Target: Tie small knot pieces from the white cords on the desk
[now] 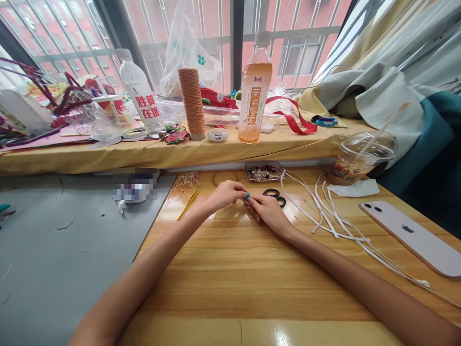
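Note:
My left hand point(229, 196) and my right hand point(268, 211) meet over the wooden table point(201, 274), thumbs and fingers pinched together. A small blue piece point(247, 196) shows between the fingertips of my left hand; it is too small to name. My right fingers touch it from the right, and whatever else they hold is hidden. Just behind my right hand lie scissors with black handles point(272, 192), their blades out of sight. A clear tray point(264, 171) of mixed beads stands beyond my hands. Coiled brown cord point(220, 179) lies behind my left hand.
White cords point(334, 218) spread on the right near a phone point(410, 230) and a plastic cup point(351, 161). Yellow tweezers point(188, 204) and thread scraps point(185, 185) lie left. On the ledge stand a thread spool point(192, 103), a tea bottle point(255, 91) and a clear bottle point(140, 93).

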Demonstrator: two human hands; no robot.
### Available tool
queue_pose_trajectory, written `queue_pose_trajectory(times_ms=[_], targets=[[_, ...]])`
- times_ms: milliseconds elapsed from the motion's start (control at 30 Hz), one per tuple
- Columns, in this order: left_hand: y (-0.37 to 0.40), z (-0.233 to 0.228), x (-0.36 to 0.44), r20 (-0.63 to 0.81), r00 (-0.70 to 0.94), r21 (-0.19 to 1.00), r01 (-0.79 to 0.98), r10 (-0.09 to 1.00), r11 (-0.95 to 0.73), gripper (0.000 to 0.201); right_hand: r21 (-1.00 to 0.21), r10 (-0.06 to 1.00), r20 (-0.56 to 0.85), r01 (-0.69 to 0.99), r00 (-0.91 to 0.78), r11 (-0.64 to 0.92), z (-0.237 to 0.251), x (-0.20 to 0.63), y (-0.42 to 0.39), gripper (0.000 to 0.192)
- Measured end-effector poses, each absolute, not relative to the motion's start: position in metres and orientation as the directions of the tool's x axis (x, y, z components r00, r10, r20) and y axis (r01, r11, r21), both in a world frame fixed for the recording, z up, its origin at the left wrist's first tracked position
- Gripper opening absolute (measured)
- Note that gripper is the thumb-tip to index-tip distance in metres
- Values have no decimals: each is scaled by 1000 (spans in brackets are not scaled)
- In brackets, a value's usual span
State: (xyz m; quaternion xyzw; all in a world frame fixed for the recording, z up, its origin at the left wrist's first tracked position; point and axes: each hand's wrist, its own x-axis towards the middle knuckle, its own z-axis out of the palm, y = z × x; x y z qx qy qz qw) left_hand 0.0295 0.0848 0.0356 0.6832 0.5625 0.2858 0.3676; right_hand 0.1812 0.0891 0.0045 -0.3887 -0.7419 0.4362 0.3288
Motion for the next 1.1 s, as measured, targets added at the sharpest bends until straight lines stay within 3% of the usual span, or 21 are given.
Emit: queue_pose_trajectory(times_ms=[367, 533, 733, 933, 1100], targets=[[84, 11, 45, -16, 63, 916, 402, 998, -11, 18, -924, 874, 111, 275, -474, 266, 3, 182, 93, 31], [81, 4, 51, 85, -55, 903, 427, 995, -54, 19, -967, 902, 89, 182, -423, 181, -3, 185, 99, 30], [70, -1, 64, 359, -84, 728, 648, 929, -223, 15, -999, 934, -8, -43, -358, -25, -5, 187, 104, 27], [67, -5, 65, 326, -18, 608, 770, 945, -195, 16, -961, 920, -39, -236, -391, -141, 3, 188, 101, 18], [70, -5, 62, 328, -50, 582, 797, 943, -160, 17, -915, 897, -56, -336, -439, -222, 5, 188, 101, 16]])
